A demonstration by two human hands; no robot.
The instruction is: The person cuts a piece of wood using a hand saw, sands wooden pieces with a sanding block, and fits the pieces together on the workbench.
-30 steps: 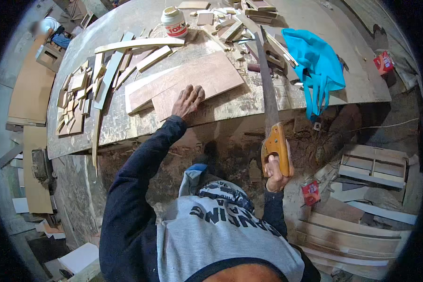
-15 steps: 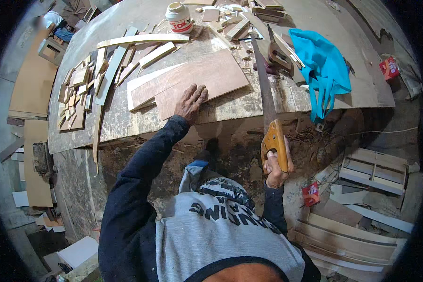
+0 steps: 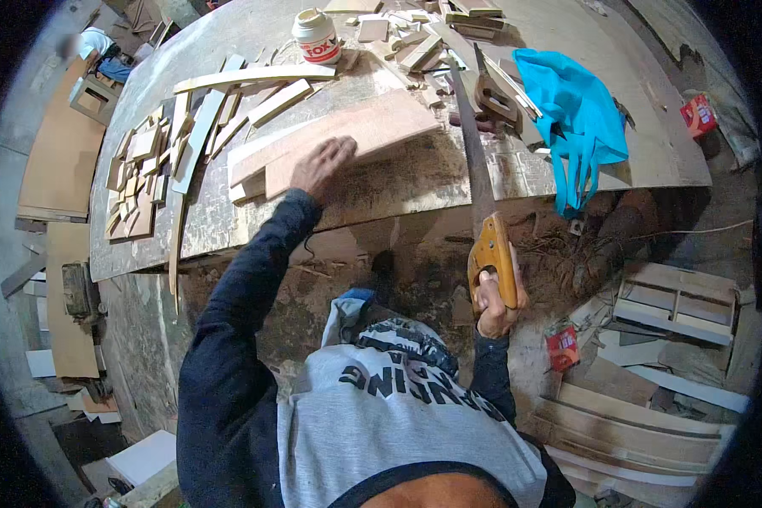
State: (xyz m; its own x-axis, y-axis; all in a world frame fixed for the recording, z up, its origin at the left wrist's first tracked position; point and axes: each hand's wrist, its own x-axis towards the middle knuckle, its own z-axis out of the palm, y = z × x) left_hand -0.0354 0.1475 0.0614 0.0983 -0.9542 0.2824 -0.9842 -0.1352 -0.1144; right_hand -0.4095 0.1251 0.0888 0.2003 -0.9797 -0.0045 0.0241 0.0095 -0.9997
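- Head view: your left hand (image 3: 323, 162) lies flat, fingers spread and gripping nothing, pressing the long board (image 3: 347, 140) onto the workbench (image 3: 398, 182), likely to stop it shifting
- Your right hand (image 3: 493, 298) has its fingers wrapped tight round the saw (image 3: 481, 182) handle below the bench edge, blade running up across the bench, right of the board
- Blue cloth (image 3: 576, 118) and glue jar (image 3: 316, 35) sit clear of the blade

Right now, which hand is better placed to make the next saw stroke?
The right hand: it already grips the orange handle of the handsaw, whose blade lies across the workbench. The left hand lies flat on the wooden board, steadying it.
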